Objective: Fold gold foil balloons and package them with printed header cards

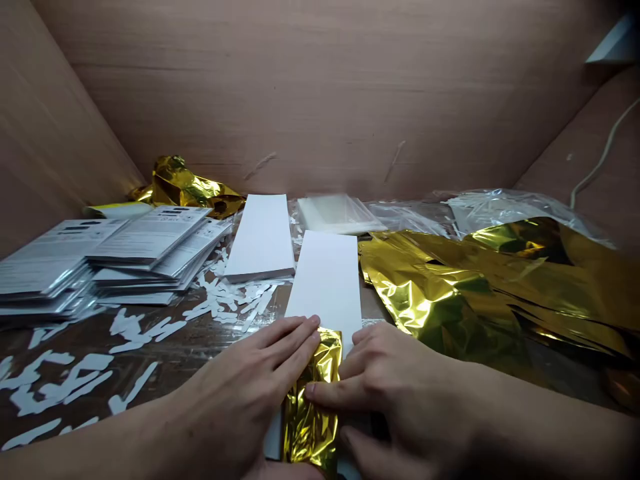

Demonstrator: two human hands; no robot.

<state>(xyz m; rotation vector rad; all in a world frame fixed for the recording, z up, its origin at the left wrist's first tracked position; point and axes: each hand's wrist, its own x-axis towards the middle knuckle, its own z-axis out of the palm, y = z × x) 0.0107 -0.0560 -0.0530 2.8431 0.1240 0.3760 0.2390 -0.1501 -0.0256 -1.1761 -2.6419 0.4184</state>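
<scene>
Both forearms enter from the bottom edge at 6 o'clock: the left hand [245, 373] lies flat with fingers together, and the right hand [395, 387] curves over from the other side. Both press a crumpled gold foil strip [313, 407] onto a white card [325, 287], though whether either truly grips it cannot be told, and the hands hide the card's lower end. Gold foil sheets [480, 287] crowd 3 o'clock, close to the right hand; printed card stacks [150, 247] and white paper scraps [135, 330] lie toward 9 o'clock, with more open room beside the left hand.

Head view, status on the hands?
Left hand, right hand: fingers flat against gold foil strip. Foil lying over white card strip. White paper offcuts beside left hand.
</scene>
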